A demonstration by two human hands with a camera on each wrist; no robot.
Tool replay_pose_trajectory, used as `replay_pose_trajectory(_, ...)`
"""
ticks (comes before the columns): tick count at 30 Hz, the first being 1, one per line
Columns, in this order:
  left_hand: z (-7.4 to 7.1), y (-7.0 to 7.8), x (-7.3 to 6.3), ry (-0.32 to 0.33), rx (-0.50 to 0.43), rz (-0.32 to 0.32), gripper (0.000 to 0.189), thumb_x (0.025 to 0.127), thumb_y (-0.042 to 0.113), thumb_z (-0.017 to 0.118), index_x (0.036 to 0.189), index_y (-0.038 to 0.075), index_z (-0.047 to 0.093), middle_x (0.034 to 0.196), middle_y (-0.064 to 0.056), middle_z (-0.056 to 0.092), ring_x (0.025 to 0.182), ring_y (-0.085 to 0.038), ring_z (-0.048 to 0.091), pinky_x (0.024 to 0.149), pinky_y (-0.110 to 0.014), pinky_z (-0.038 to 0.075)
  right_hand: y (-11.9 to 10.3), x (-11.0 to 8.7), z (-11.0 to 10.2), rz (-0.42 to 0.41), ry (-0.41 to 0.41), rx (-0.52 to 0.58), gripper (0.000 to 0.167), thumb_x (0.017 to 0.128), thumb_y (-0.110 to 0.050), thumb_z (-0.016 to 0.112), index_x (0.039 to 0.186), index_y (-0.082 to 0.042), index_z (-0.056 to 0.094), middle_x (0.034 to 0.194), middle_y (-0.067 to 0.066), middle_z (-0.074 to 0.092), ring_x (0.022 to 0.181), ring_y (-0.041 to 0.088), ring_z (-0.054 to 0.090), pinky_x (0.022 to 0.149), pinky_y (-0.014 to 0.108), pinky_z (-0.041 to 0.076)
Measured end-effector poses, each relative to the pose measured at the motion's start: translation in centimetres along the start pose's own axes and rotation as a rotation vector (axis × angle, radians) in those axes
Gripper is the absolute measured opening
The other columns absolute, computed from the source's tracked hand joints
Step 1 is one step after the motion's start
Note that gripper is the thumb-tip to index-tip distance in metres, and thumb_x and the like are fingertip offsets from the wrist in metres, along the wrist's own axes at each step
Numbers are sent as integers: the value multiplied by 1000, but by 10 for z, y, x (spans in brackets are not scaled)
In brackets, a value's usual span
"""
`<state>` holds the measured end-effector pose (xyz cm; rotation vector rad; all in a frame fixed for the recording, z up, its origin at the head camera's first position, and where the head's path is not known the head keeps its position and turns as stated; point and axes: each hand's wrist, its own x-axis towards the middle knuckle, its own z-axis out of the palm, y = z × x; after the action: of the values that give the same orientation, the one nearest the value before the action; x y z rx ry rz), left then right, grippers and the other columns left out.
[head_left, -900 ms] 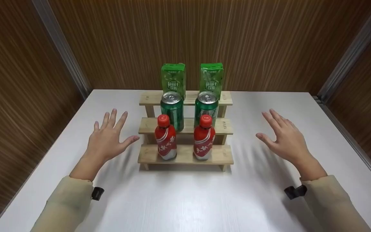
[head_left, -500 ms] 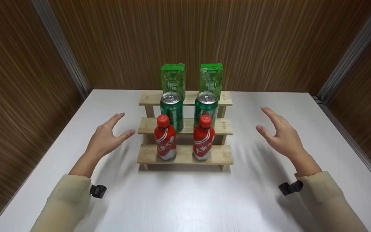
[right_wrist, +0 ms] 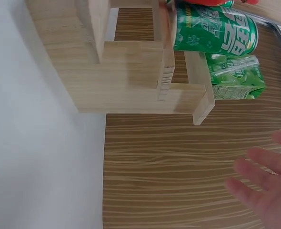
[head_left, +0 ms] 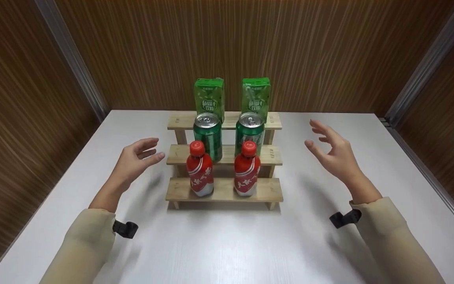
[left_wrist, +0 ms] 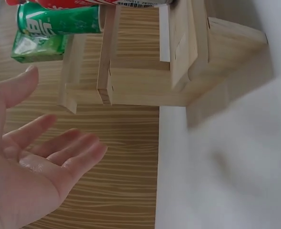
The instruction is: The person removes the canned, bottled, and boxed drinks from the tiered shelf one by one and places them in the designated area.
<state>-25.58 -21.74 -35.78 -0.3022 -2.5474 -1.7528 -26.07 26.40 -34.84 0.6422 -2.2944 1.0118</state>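
A three-step wooden rack [head_left: 223,192] stands on the white table. Two red bottles with red caps, a left bottle [head_left: 200,173] and a right bottle [head_left: 246,173], occupy its lowest step. Behind them on the middle step are a left green can [head_left: 213,136] and a right green can [head_left: 250,128]. The top step carries a left green juice carton [head_left: 209,96] and a right green juice carton [head_left: 255,96]. My left hand [head_left: 134,163], palm inward and fingers relaxed, hovers left of the rack. On the other side my right hand [head_left: 335,154] faces it, fingers loosely bent and holding nothing.
A wood-grain panel [head_left: 227,51] rises behind the table [head_left: 227,244], with side panels at left and right joined by metal corner strips. Each wrist wears a small black camera, such as the left camera [head_left: 125,228] and right camera [head_left: 345,218].
Both hands have turned from palms-down with spread fingers to palms facing inward. The right hand has come closer to the rack and moved slightly forward. The bottles, cans and cartons stay on their steps.
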Motion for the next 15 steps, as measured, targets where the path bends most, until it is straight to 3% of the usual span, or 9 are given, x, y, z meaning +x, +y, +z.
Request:
replay_pose_trajectory(4, 1, -4, 4, 8, -122, -71, 56, 85, 20, 69, 133, 1, 46, 132, -14, 48, 115, -22, 52, 89, -31, 46, -3, 12, 3, 37, 0, 65, 50, 89, -9, 63, 135, -7, 46, 131, 12, 52, 114, 26, 52, 90, 46, 43)
replay_pose_trajectory(8, 4, -9, 10, 21, -207, -104, 53, 85, 13, 68, 131, 0, 46, 129, -15, 49, 107, -17, 56, 85, -31, 49, -18, 20, 3, 77, 0, 103, 48, 90, -6, 60, 135, -4, 45, 130, 14, 53, 114, 28, 52, 90, 31, 43)
replay_pose_trajectory(11, 6, -11, 14, 14, -245, -109, 54, 84, 9, 69, 131, -1, 45, 129, -17, 49, 107, -19, 57, 84, -33, 49, -36, 26, 2, 107, -4, 131, 46, 91, -8, 58, 135, -1, 44, 129, 18, 52, 114, 32, 52, 87, 21, 41)
replay_pose_trajectory(15, 8, -13, 20, -21, -274, -153, 56, 83, 5, 69, 133, 1, 43, 130, -17, 47, 109, -24, 56, 84, -34, 49, -43, 34, 3, 120, 1, 186, 45, 92, -11, 57, 135, -3, 44, 128, 19, 52, 113, 37, 51, 86, 21, 43)
